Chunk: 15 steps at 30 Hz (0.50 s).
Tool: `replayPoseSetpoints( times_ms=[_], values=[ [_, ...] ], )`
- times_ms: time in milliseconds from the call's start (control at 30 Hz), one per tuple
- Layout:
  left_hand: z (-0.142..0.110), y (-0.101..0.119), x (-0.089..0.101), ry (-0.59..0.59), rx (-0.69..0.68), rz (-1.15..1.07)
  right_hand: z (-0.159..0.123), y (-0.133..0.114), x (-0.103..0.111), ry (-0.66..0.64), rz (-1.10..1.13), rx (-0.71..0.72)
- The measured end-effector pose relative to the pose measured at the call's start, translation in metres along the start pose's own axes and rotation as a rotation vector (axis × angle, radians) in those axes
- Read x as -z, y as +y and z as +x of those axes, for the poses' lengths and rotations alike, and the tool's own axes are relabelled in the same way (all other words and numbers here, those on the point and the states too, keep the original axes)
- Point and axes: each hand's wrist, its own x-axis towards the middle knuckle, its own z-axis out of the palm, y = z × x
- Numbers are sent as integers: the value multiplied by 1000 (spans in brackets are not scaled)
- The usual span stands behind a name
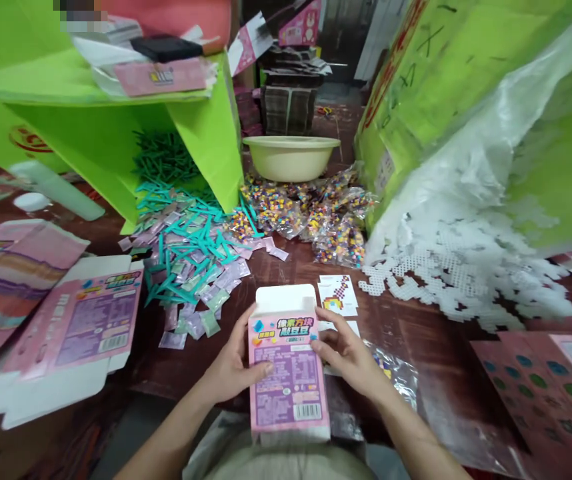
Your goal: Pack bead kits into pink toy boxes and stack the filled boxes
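Observation:
A pink and purple cardboard box (291,380) stands opened out between my two hands, its white top flap (285,298) raised. My left hand (239,363) grips its left side, thumb lying across the printed front. On the opposite edge, my right hand (349,350) holds the box near its upper corner, fingers curled behind it. Printed pattern cards (339,295) lie just beyond my right hand. Under my right wrist is a clear bag of colored pieces (399,373), partly hidden by the arm.
Flattened boxes (91,320) are stacked at left. Teal plastic sticks (186,260) and small sachets (211,323) form a heap beside a green carton (206,133). Bags of colorful beads (316,213) sit before a cream basin (291,159). White pegboards (456,273) spill out at right.

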Motion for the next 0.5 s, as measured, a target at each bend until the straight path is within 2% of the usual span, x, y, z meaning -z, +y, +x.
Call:
replayPoseSetpoints(
  times_ms=[67,133,200,267,367,433,500],
  values=[
    [3,3,1,-53,31,64,-5,-1,5,-43,65,-32],
    [8,10,-1,-43,44,163,-6,-8,11,-68,28,3],
    [13,17,-5,40,10,302,-5,-16,17,-76,-61,69],
    [19,20,-10,146,-47,417,-4,-20,20,-23,-160,155],
    [23,21,-15,277,-96,366,-3,-17,18,125,-208,274],
    [22,23,-16,270,-98,309,-4,-15,16,181,-167,307],
    [20,28,-17,180,-115,335,-3,-19,16,126,-140,329]
  ],
)
